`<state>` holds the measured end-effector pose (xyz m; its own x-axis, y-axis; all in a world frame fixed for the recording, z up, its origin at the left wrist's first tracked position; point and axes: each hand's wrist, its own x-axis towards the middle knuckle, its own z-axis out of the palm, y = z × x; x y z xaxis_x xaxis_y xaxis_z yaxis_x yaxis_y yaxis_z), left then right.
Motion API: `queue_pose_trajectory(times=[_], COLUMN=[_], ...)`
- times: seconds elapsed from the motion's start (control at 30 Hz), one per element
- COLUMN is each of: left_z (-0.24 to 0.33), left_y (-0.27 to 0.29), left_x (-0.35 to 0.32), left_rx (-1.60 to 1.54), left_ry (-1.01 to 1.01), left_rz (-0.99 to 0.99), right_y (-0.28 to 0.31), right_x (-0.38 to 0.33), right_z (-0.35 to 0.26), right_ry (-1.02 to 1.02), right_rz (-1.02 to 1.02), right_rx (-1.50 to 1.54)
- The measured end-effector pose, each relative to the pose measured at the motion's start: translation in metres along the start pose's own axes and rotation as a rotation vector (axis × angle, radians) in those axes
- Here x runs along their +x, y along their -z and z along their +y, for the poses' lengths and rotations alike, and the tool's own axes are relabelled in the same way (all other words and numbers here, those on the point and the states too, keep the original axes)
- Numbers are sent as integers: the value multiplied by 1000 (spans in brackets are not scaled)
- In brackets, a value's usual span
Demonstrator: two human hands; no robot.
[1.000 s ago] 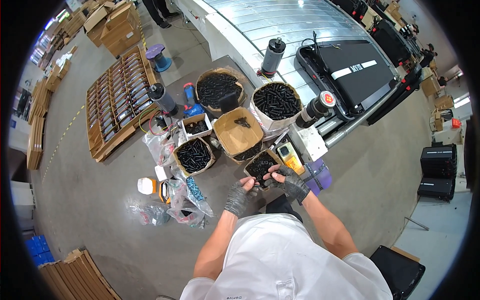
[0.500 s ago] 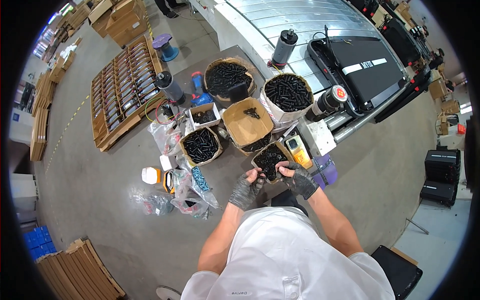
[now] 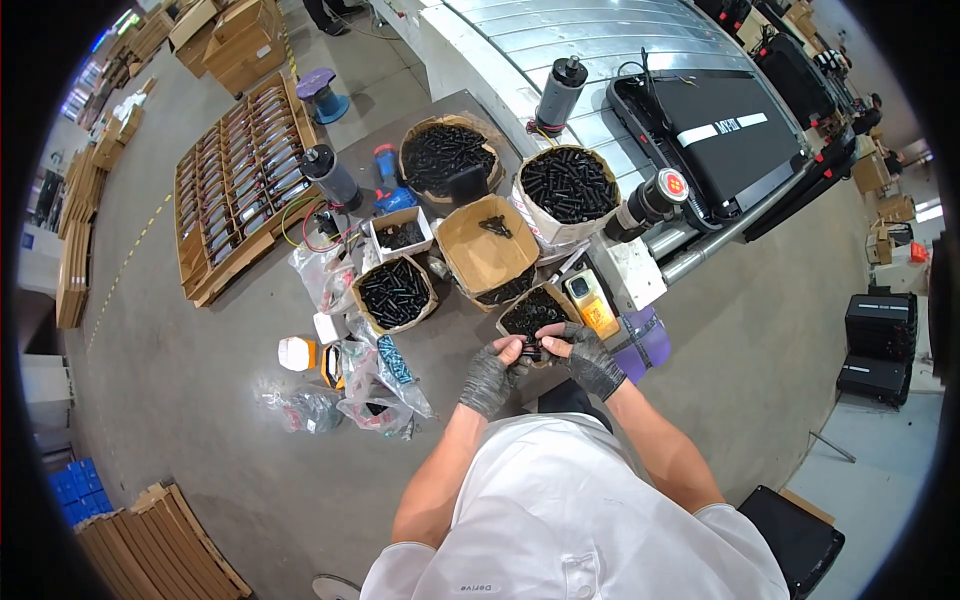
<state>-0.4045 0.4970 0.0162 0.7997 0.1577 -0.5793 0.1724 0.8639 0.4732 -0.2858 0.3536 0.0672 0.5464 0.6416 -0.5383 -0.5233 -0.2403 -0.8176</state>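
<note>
My left hand (image 3: 492, 374) and my right hand (image 3: 586, 360), both in dark fingerless gloves, meet fingertip to fingertip just in front of my body. Pinched in the left fingers is a small black bolt (image 3: 531, 352). The right thumb and fingers close at its other end; any small part in them is too tiny to make out. Directly beyond the fingers, partly covered by them, stands a small box of black washers or rings (image 3: 530, 312). A larger, shallow cardboard box (image 3: 486, 244) with a few black screws sits behind it.
Containers of black bolts stand around: a left box (image 3: 395, 293), a back one (image 3: 450, 157) and a white-sided one (image 3: 568, 185). A phone (image 3: 591, 306) lies right of the washers. Plastic bags (image 3: 372, 385), a cylindrical motor (image 3: 331, 178) and a roller conveyor (image 3: 520, 50) surround the table.
My hands have drawn closer together, the right moving slightly left, and the black bolt now shows between the fingertips. The whole view has shifted a little.
</note>
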Motion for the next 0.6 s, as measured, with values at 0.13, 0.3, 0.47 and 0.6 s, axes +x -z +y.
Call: queue_pose_trajectory(times=[0.13, 0.3, 0.47, 0.6], left_z=[-7, -13, -8, -7], left_y=[3, 6, 1, 3], left_x=[3, 6, 4, 3], left_rx=[-20, -112, -204, -210], left_ry=[28, 120, 167, 164], left_rz=[2, -8, -24, -57], right_y=[-4, -9, -10, -12], right_x=[-3, -3, -4, -5], right_z=[-4, -3, 2, -2], right_ry=[93, 164, 52, 112], right_rz=[53, 104, 57, 93], right_rx=[-201, -320, -30, -180])
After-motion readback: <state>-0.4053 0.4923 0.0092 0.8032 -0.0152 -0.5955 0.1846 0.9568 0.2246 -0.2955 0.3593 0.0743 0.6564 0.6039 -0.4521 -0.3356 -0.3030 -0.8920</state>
